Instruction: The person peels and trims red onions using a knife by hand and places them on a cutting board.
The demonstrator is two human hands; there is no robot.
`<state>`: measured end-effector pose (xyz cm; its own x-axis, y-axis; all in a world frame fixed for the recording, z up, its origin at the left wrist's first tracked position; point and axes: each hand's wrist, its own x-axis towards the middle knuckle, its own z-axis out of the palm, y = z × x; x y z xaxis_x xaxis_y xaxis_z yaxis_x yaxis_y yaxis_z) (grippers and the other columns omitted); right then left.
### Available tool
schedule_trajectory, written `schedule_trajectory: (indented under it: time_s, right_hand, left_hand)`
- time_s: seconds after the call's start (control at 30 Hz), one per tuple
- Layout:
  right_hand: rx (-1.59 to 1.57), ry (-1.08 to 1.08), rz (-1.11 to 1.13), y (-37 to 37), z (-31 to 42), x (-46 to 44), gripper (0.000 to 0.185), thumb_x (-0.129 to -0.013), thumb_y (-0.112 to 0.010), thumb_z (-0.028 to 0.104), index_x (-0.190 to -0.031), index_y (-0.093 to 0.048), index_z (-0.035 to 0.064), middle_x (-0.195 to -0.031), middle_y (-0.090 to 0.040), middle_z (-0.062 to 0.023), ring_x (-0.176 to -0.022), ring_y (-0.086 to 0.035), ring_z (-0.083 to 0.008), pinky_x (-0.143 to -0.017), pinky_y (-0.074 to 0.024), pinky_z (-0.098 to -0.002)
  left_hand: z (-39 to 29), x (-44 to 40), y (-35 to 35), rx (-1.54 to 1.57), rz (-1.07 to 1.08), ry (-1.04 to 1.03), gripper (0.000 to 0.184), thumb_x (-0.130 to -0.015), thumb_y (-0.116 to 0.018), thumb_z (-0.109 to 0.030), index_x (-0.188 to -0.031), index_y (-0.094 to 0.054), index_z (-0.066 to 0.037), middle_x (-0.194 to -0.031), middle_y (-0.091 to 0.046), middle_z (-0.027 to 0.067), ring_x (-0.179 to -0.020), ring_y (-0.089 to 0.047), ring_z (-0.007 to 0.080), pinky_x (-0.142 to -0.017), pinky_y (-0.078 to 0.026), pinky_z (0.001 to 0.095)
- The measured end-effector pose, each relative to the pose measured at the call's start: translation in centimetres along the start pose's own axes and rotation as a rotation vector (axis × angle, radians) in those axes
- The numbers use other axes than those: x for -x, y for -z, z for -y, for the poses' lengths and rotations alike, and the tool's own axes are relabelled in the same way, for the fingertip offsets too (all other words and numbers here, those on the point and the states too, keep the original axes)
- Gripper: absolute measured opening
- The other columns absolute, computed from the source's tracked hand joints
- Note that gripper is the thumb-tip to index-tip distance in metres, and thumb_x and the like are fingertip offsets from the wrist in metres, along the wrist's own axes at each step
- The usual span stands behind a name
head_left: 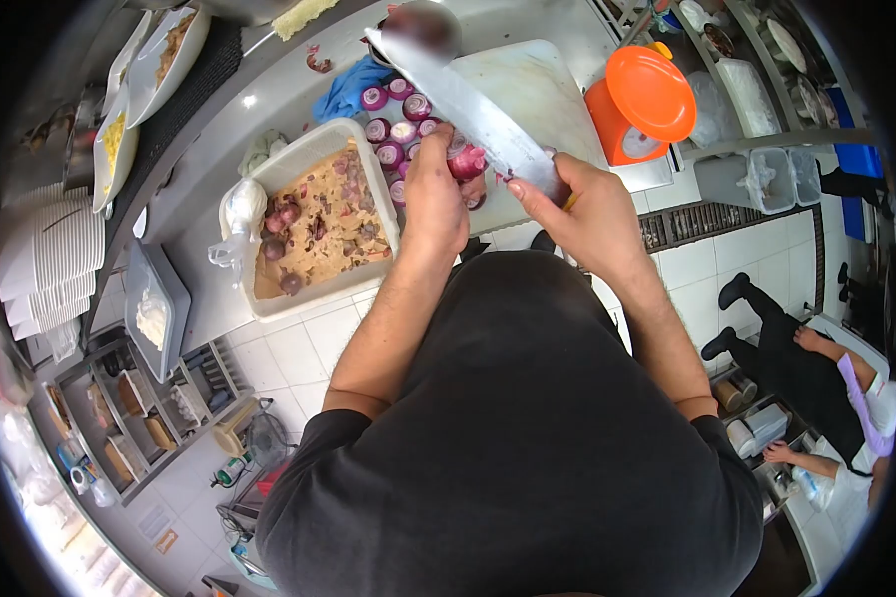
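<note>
My left hand (436,194) is closed round a red onion (466,161) whose purple flesh shows between the fingers. In my right hand (589,211) is the handle end of a large knife (473,114); its wide blade points up and left, above the onion. Both hands are over the near edge of a white cutting board (531,80). Several trimmed red onions (377,129) stand grouped left of the board. Further left, a white bin (241,298) holds brown paper, onion skins and a few whole onions (287,213).
An orange container (622,114) stands right of the board. A blue cloth (350,92) lies behind the onions, near a blurred dark round thing (418,30). Stacked white plates (45,249) are at far left. Another person (801,373) is at the lower right.
</note>
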<state>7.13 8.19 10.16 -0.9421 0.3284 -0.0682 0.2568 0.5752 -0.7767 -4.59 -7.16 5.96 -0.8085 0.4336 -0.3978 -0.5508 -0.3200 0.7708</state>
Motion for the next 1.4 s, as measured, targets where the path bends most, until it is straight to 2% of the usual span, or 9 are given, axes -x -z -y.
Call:
schedule_trajectory:
  time_s: [0.27,0.53,0.83,0.93,1.03,1.13,1.23,1.33,1.4]
  right_hand:
    - [0.084,0.154,-0.068,-0.9,-0.6,0.5,0.053,-0.092,-0.082,0.05,-0.091,-0.072,-0.0018,-0.071,-0.069,-0.0173,-0.064,-0.07,-0.0348,-0.06,-0.0538,-0.0436]
    - [0.025,-0.037,0.008,0.8,0.0,0.2,0.053,-0.094,-0.081,0.048,-0.1,-0.073,-0.0035,-0.072,-0.07,-0.0182,-0.062,-0.07,-0.0316,-0.058,-0.0528,-0.0421]
    - [0.037,0.06,-0.028,-0.2,-0.7,0.7,0.053,-0.092,-0.082,0.048,-0.1,-0.073,-0.004,-0.073,-0.07,-0.0183,-0.063,-0.07,-0.0331,-0.059,-0.0535,-0.0427]
    - [0.04,0.038,-0.061,0.2,-0.1,0.6,0.054,-0.092,-0.083,0.048,-0.099,-0.073,-0.0036,-0.074,-0.07,-0.0189,-0.064,-0.07,-0.0343,-0.06,-0.0538,-0.043]
    - [0.06,0.051,-0.078,0.0,-0.1,0.9,0.053,-0.091,-0.083,0.049,-0.1,-0.073,-0.0031,-0.076,-0.071,-0.0188,-0.065,-0.07,-0.0345,-0.06,-0.0538,-0.043]
    - [0.095,0.125,-0.11,-1.0,-0.8,1.2,0.053,-0.092,-0.083,0.048,-0.101,-0.072,-0.0028,-0.076,-0.07,-0.0184,-0.065,-0.07,-0.0342,-0.059,-0.0534,-0.0429]
    - [0.058,0.121,-0.14,-0.8,-0.5,1.0,0.052,-0.092,-0.083,0.048,-0.097,-0.071,-0.0025,-0.073,-0.068,-0.0186,-0.064,-0.07,-0.0339,-0.059,-0.0529,-0.0431]
    - [0.052,0.02,-0.09,0.1,-0.2,0.5,0.051,-0.093,-0.082,0.048,-0.093,-0.071,-0.0021,-0.07,-0.067,-0.0189,-0.063,-0.07,-0.0337,-0.058,-0.0525,-0.0434]
    - [0.066,-0.01,-0.062,0.3,-0.2,0.4,0.052,-0.093,-0.082,0.048,-0.092,-0.07,-0.0019,-0.069,-0.067,-0.0186,-0.062,-0.07,-0.0335,-0.057,-0.0522,-0.0433]
  left_hand:
    - [0.1,0.1,-0.3,0.087,-0.023,0.019,0.03,-0.108,-0.047,-0.032,-0.096,-0.058,-0.007,-0.068,-0.047,0.0015,-0.053,-0.037,0.0137,-0.055,-0.032,0.0317]
    - [-0.1,0.3,0.5,0.315,0.263,0.18,0.033,-0.108,-0.045,-0.038,-0.089,-0.052,-0.012,-0.064,-0.039,-0.0002,-0.054,-0.036,0.0131,-0.058,-0.032,0.032]
    - [-0.2,0.7,-0.3,0.293,0.053,0.254,0.031,-0.106,-0.043,-0.037,-0.088,-0.051,-0.014,-0.063,-0.034,-0.0014,-0.054,-0.033,0.0131,-0.058,-0.032,0.0317]
    - [0.4,0.3,0.5,0.329,0.225,0.252,0.038,-0.109,-0.04,-0.044,-0.096,-0.061,-0.014,-0.065,-0.041,-0.0024,-0.053,-0.036,0.0124,-0.059,-0.037,0.0311]
    - [0.6,0.3,0.5,0.31,0.19,0.249,0.04,-0.11,-0.04,-0.044,-0.096,-0.061,-0.014,-0.066,-0.043,-0.002,-0.054,-0.037,0.0129,-0.059,-0.037,0.0315]
    - [0.3,0.7,-0.7,0.272,-0.028,0.256,0.04,-0.11,-0.039,-0.044,-0.096,-0.06,-0.013,-0.067,-0.044,-0.0016,-0.056,-0.038,0.0133,-0.06,-0.038,0.033]
    - [0.3,0.8,-0.7,0.299,-0.014,0.269,0.04,-0.11,-0.038,-0.043,-0.095,-0.058,-0.012,-0.068,-0.044,-0.0008,-0.057,-0.039,0.0136,-0.06,-0.037,0.0337]
    - [0.9,0.8,-0.1,0.319,0.22,0.2,0.039,-0.111,-0.037,-0.042,-0.097,-0.058,-0.012,-0.068,-0.044,-0.0003,-0.057,-0.038,0.0136,-0.06,-0.036,0.0333]
    - [1.0,0.9,-0.2,0.303,0.201,0.162,0.031,-0.108,-0.043,-0.036,-0.092,-0.055,-0.011,-0.067,-0.043,0.0003,-0.057,-0.037,0.0138,-0.058,-0.034,0.0324]
